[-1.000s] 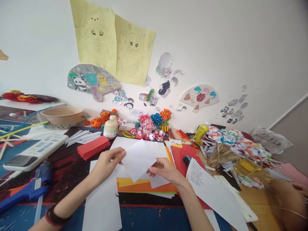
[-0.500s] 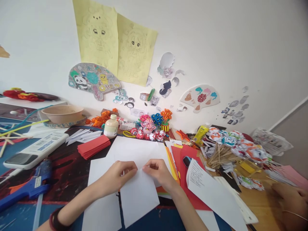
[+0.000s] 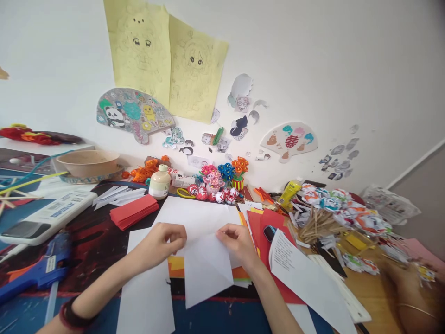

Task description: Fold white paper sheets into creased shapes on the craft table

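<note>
A piece of white paper [image 3: 207, 273] hangs tilted above the table, its lower edge towards me. My left hand [image 3: 163, 247] is closed in a pinch at its upper left corner. My right hand [image 3: 238, 243] pinches the upper edge further right, thumb and finger together. Behind the piece lies a large white sheet [image 3: 198, 211] on a stack, with orange and yellow sheets showing at its edges. Below my left forearm lies another white piece [image 3: 148, 297] with a ragged right edge.
Left are a blue glue gun [image 3: 52, 264], a white power strip [image 3: 52, 218], red paper strips [image 3: 134, 211] and a glue bottle [image 3: 160, 182]. A printed sheet [image 3: 306, 278] lies right, near wooden sticks [image 3: 314, 225]. Another person's hand [image 3: 406, 287] is at far right.
My hands have moved apart along the paper's upper edge, the left one leftward and the right one slightly right. The piece has risen a little. The other person's hand now shows a small colourful item.
</note>
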The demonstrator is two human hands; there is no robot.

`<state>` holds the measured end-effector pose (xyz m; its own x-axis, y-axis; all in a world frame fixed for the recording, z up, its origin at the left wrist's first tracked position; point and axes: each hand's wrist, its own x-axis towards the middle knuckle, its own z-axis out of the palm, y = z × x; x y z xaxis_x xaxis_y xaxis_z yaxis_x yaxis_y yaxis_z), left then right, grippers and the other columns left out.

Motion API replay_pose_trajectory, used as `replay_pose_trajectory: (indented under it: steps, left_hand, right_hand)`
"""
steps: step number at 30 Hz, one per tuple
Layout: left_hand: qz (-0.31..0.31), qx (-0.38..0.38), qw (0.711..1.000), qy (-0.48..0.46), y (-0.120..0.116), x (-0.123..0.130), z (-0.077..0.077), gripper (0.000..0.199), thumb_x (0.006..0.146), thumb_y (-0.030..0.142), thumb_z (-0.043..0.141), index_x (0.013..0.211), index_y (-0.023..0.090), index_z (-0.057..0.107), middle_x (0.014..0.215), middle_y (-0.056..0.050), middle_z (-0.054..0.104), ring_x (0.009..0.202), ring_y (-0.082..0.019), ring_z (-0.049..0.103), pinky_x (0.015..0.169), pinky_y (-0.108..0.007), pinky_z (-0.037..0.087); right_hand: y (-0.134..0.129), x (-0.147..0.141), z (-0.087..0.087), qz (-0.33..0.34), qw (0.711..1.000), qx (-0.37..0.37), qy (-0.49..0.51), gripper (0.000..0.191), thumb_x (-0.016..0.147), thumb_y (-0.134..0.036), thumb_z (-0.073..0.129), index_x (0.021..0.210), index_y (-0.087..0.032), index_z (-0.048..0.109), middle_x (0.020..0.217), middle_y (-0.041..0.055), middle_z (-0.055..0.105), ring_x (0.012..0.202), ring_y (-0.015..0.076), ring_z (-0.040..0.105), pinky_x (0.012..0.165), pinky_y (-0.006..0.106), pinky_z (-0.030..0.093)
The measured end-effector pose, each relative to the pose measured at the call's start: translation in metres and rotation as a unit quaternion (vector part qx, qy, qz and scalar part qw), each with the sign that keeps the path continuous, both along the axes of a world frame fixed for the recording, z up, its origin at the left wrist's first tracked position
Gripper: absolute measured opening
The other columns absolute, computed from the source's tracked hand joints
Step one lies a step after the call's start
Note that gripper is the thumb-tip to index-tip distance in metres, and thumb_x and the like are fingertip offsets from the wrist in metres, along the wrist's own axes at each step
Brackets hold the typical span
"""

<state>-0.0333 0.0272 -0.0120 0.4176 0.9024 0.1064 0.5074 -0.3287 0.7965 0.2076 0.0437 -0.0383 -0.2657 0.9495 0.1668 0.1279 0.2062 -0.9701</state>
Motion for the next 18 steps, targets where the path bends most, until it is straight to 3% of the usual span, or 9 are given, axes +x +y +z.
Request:
replay_pose_trajectory:
  steps: [5,8,12,18]
  left_hand:
    - [0.051,0.021,0.998,-0.011,0.001,-0.003,0.0,0.026,0.087,0.035,0.043,0.073,0.019,0.058,0.065,0.002,0.06,0.061,-0.013,0.052,0.057,-0.023,0.034]
    - [0.062,0.025,0.998,-0.022,-0.001,0.001,-0.005,0.03,0.088,0.04,0.043,0.075,0.019,0.059,0.066,0.001,0.058,0.062,-0.014,0.05,0.057,-0.023,0.034]
    - [0.033,-0.005,0.999,-0.041,-0.004,0.008,-0.01,0.032,0.088,0.042,0.042,0.075,0.018,0.059,0.063,0.002,0.054,0.059,-0.013,0.048,0.055,-0.023,0.033]
    - [0.007,-0.039,0.998,-0.039,-0.011,0.019,-0.009,0.032,0.087,0.041,0.044,0.071,0.017,0.058,0.058,0.003,0.049,0.054,-0.011,0.042,0.051,-0.022,0.029]
  right_hand:
    - [-0.001,-0.004,0.001,-0.021,0.998,-0.02,0.047,0.024,0.079,-0.037,0.066,0.072,-0.014,0.064,0.067,-0.0003,0.056,0.063,0.0113,0.048,0.057,0.022,0.034]
    - [-0.001,-0.006,0.001,0.045,0.996,-0.057,0.042,0.021,0.078,-0.033,0.066,0.072,-0.013,0.065,0.067,-0.0007,0.056,0.063,0.0108,0.048,0.058,0.021,0.035]
    - [-0.005,-0.005,0.002,0.17,0.982,-0.084,-0.014,0.019,0.079,-0.032,0.064,0.08,-0.013,0.068,0.073,0.0014,0.061,0.067,0.0128,0.052,0.061,0.022,0.038]
    - [-0.011,-0.01,0.004,0.19,0.978,-0.062,-0.065,0.023,0.082,-0.034,0.058,0.078,-0.014,0.068,0.074,0.0018,0.06,0.068,0.0136,0.051,0.059,0.023,0.037]
